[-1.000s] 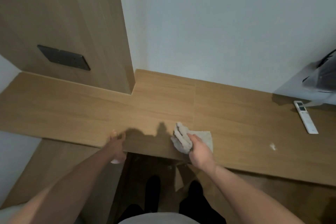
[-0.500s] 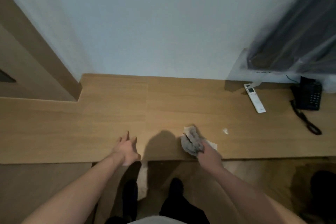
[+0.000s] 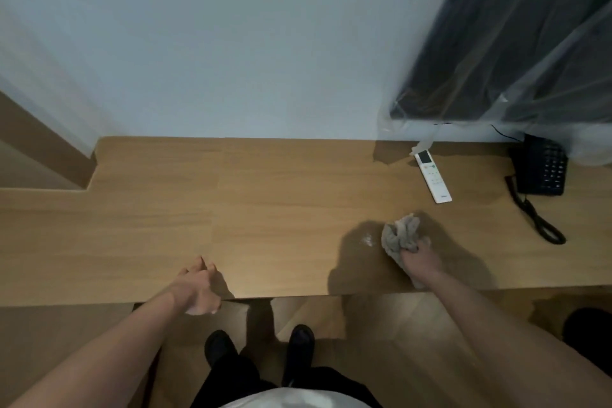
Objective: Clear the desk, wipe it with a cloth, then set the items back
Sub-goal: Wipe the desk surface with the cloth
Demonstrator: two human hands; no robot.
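My right hand (image 3: 420,258) grips a bunched grey cloth (image 3: 398,237) pressed onto the wooden desk (image 3: 265,209), right of centre. A small white crumb or smear (image 3: 367,239) lies just left of the cloth. My left hand (image 3: 198,285) rests at the desk's front edge, left of centre, fingers relaxed and holding nothing. A white remote control (image 3: 433,179) lies at the back right, beyond the cloth. A black desk telephone (image 3: 541,165) with a coiled cord (image 3: 536,215) sits at the far right.
A dark screen under clear plastic sheeting (image 3: 516,43) hangs on the wall above the remote and telephone. A wooden panel (image 3: 39,149) juts out at the back left. My feet (image 3: 261,348) stand on the wooden floor below the desk edge.
My right hand has slid the cloth to the right along the desk, close to the white speck. The view has swung right, bringing the telephone and screen into sight. My left hand stays at the front edge.
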